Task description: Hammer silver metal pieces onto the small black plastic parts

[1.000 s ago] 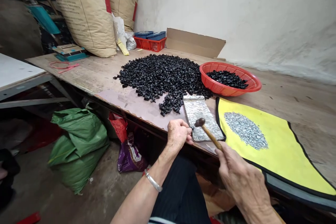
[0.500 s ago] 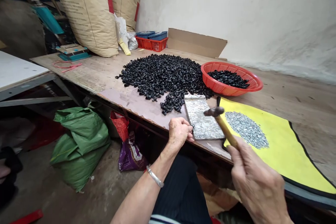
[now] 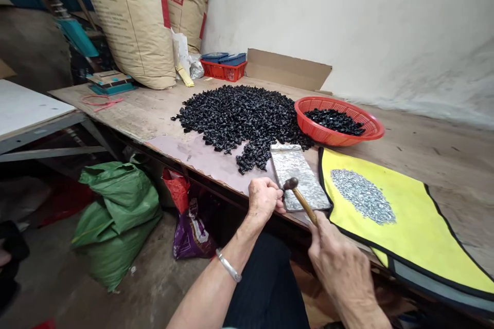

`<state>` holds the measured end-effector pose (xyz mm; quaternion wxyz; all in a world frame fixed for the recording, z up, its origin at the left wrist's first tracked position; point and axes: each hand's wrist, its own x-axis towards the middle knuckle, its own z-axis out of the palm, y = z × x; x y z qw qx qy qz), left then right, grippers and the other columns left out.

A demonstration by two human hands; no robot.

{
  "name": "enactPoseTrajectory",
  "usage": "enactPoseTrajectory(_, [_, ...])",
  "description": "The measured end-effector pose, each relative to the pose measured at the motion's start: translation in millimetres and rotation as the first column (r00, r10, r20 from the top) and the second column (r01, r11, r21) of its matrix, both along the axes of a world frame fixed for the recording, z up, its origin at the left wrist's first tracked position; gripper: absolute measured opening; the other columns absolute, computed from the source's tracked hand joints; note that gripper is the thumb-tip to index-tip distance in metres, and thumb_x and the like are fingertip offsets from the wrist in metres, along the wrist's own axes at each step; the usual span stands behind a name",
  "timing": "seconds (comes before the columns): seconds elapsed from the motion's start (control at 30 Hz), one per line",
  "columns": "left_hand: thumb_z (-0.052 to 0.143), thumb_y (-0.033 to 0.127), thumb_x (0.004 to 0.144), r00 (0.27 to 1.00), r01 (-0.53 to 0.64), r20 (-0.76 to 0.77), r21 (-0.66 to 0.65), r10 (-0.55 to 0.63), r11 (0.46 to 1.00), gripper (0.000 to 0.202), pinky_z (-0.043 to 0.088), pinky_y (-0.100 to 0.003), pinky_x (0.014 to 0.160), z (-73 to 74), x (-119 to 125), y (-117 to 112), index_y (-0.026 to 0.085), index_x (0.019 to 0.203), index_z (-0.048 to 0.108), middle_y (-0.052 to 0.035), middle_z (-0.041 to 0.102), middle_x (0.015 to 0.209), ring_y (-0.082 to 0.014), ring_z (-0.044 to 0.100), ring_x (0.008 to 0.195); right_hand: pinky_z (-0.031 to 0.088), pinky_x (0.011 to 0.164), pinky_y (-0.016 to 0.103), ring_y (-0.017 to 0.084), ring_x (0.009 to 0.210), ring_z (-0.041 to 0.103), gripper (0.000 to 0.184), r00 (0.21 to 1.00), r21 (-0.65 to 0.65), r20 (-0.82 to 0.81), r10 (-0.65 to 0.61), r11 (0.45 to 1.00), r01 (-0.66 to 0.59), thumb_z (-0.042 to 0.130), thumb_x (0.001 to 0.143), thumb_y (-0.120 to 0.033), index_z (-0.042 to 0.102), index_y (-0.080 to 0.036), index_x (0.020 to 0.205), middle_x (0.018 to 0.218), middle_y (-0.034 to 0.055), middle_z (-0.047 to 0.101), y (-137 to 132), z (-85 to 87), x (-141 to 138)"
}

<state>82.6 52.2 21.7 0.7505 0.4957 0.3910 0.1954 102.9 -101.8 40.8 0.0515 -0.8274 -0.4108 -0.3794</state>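
With fingers pinched, my left hand (image 3: 264, 196) holds a small black part (image 3: 282, 190) at the left edge of a flat metal plate (image 3: 303, 177). The part is mostly hidden by my fingertips and the hammer head. My right hand (image 3: 339, 259) is wrapped round the wooden handle of a hammer (image 3: 304, 204). Its head is down at the plate's left edge, beside my left fingertips; whether it touches the part I cannot tell. Beyond the plate lies a large pile of small black parts (image 3: 239, 115). Small silvery metal pieces (image 3: 363, 195) are heaped on a yellow cloth (image 3: 417, 231) to the right.
A red plastic basket (image 3: 374, 126) with black parts stands behind the cloth. Farther back are a red crate (image 3: 224, 71), a cardboard strip (image 3: 287, 68) and big paper sacks (image 3: 135, 25). Below the table's front edge, a green sack (image 3: 119, 216) and a purple bag (image 3: 191, 234) sit left.
The hammer has swung down and left, from above the plate's right side to its left edge beside my left fingertips. My left hand has kept its place at the plate.
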Motion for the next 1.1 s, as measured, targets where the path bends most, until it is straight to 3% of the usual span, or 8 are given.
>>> enactPoseTrajectory(0.07, [0.052,0.002,0.060,1.000,0.000,0.001,0.002,0.000,1.000,0.017,0.045,-0.025,0.030,-0.1,0,1,0.014,0.050,0.047,0.0029,0.047,0.030,-0.0128,0.047,0.026,0.029,0.036,0.023,0.010,0.033,0.049,0.026,0.999,-0.082,-0.031,-0.025,0.996,0.022,0.042,0.088,-0.018,0.067,-0.013,0.091,0.053,0.0003,0.063,0,-2.2,4])
enactPoseTrajectory(0.27, [0.053,0.003,0.059,1.000,0.003,-0.007,0.008,-0.003,1.000,0.017,0.046,-0.025,0.031,0.1,1,2,0.015,0.049,0.047,0.0031,0.047,0.031,-0.0116,0.047,0.027,0.042,0.051,0.022,0.012,0.055,0.063,0.028,0.999,0.134,-0.004,0.034,0.990,-0.034,0.050,0.086,-0.018,0.060,-0.006,0.109,0.093,0.0102,0.071,-3,-3.4,8])
enactPoseTrajectory(0.43, [0.052,0.002,0.059,1.000,0.011,-0.021,0.027,-0.011,1.000,0.017,0.046,-0.025,0.032,2.3,1,2,0.015,0.049,0.046,0.0029,0.048,0.031,-0.0126,0.048,0.027,0.034,0.039,0.023,0.012,0.040,0.056,0.027,0.982,-0.067,-0.187,-0.030,0.998,0.018,0.044,0.085,-0.016,0.065,-0.013,0.102,0.065,0.0038,0.068,8,-11.5,-3])
enactPoseTrajectory(0.5, [0.051,0.003,0.060,0.999,0.016,-0.035,0.036,-0.014,0.999,0.017,0.046,-0.025,0.032,2.8,1,2,0.015,0.050,0.046,0.0028,0.048,0.031,-0.0133,0.049,0.027,0.033,0.039,0.024,0.015,0.041,0.057,0.028,0.945,-0.077,-0.314,-0.092,0.995,0.071,0.043,0.085,-0.020,0.065,-0.016,0.102,0.063,0.0043,0.068,7,-11.4,1])
enactPoseTrajectory(0.6, [0.053,0.004,0.060,0.998,0.027,-0.056,0.063,-0.024,0.998,0.016,0.045,-0.024,0.032,1.6,1,2,0.016,0.050,0.047,0.0032,0.048,0.030,-0.0137,0.049,0.027,0.034,0.041,0.025,0.017,0.044,0.057,0.029,0.824,0.005,-0.552,-0.127,0.988,0.155,0.043,0.085,-0.030,0.064,-0.018,0.100,0.060,0.0045,0.067,-4,-11.1,19])
enactPoseTrajectory(0.77, [0.058,0.006,0.057,0.993,0.060,-0.105,0.132,-0.046,0.990,0.015,0.042,-0.023,0.030,-0.7,1,4,0.016,0.051,0.049,0.0044,0.046,0.030,-0.0127,0.046,0.025,0.036,0.040,0.024,0.015,0.040,0.051,0.027,0.429,0.214,-0.896,0.115,0.958,0.190,0.043,0.081,-0.040,0.061,-0.020,0.080,0.046,-0.0023,0.056,-21,-20.6,46])
enactPoseTrajectory(0.97, [0.060,0.009,0.058,0.993,0.081,-0.103,0.160,-0.065,0.984,0.015,0.043,-0.022,0.032,-1.5,3,6,0.015,0.050,0.049,0.0041,0.049,0.036,-0.0091,0.044,0.028,0.037,0.042,0.024,0.013,0.039,0.050,0.022,0.299,0.160,-0.951,0.074,0.949,0.273,0.048,0.075,-0.040,0.053,-0.021,0.065,0.046,-0.0027,0.054,-20,-23.7,48])
enactPoseTrajectory(1.1, [0.059,0.010,0.059,0.997,0.080,-0.015,0.126,-0.079,0.989,0.015,0.046,-0.024,0.035,1.1,-4,5,0.015,0.051,0.048,0.0047,0.048,0.037,-0.0079,0.043,0.029,0.035,0.035,0.024,0.014,0.030,0.045,0.024,0.139,0.211,-0.975,0.173,0.920,0.330,0.047,0.077,-0.042,0.053,-0.020,0.085,0.041,-0.0064,0.050,-13,-22.2,45])
